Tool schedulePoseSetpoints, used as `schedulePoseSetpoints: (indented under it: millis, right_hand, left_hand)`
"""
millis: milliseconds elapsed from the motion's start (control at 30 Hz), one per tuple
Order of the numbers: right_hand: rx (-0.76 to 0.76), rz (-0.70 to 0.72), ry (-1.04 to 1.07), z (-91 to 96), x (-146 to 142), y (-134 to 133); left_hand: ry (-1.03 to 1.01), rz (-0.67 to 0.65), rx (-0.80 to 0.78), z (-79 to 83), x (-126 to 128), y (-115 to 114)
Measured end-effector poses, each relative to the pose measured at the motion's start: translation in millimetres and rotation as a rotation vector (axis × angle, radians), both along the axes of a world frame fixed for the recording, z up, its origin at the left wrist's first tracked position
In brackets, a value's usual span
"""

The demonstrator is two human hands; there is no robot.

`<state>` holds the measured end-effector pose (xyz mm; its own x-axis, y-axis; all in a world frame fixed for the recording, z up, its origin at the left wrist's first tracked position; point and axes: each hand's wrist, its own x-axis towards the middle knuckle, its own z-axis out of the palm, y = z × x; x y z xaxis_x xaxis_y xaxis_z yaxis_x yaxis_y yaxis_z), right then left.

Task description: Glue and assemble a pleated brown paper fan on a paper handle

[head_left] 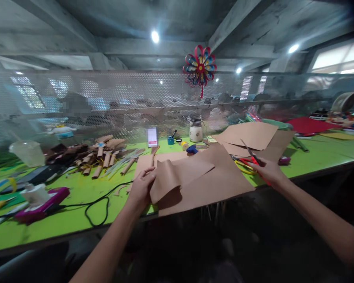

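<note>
My left hand (141,188) pinches the left edge of a curled piece of brown kraft paper (177,177) that lies on a larger brown sheet (221,181) on the green table (76,216). My right hand (268,171) is closed on red-handled scissors (253,156), whose blades point up and away over the sheet's right side. Yellow-handled scissors (243,167) lie just left of that hand.
More brown sheets (253,135) are stacked at the back right. Rolled paper tubes (100,159) are piled at the left, next to a pink glue gun (44,204) with a black cord (97,208). A jar (196,131), a phone (152,136) and a mesh screen (106,102) stand behind.
</note>
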<state>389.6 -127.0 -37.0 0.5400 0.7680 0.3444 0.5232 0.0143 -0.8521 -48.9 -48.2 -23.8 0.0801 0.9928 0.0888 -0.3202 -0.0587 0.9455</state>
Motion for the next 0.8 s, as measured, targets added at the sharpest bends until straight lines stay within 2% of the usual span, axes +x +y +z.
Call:
schedulePoseSetpoints:
  millis: [100,233,300,400,533,633,733,800]
  right_hand:
    - [-0.011,-0.061,-0.129,9.5,14,34]
    - [-0.006,-0.114,-0.27,18.9,21,78]
    - [-0.024,-0.122,-0.323,16.0,18,94]
    - [-0.077,-0.125,-0.386,3.2,15,106]
    - [-0.131,-0.115,-0.467,-8.9,15,106]
    - [-0.102,-0.101,-0.525,-2.0,10,99]
    - [0.003,-0.079,-0.578,12.4,-17,76]
    - [0.067,-0.011,-0.604,19.1,-49,50]
  left_hand:
    - [0.169,0.045,0.008,1.4,-3,-2]
    - [0.389,0.237,0.142,3.9,-11,-9]
    - [0.521,0.355,0.165,3.2,-16,-21]
    - [0.652,0.403,0.201,-3.7,-24,-46]
    - [0.658,0.338,0.138,-16.2,-30,-69]
    - [0.65,0.322,0.091,-18.9,-32,-72]
    - [0.657,0.31,0.071,-14.9,-28,-72]
    - [0.65,0.292,0.075,-11.3,-23,-75]
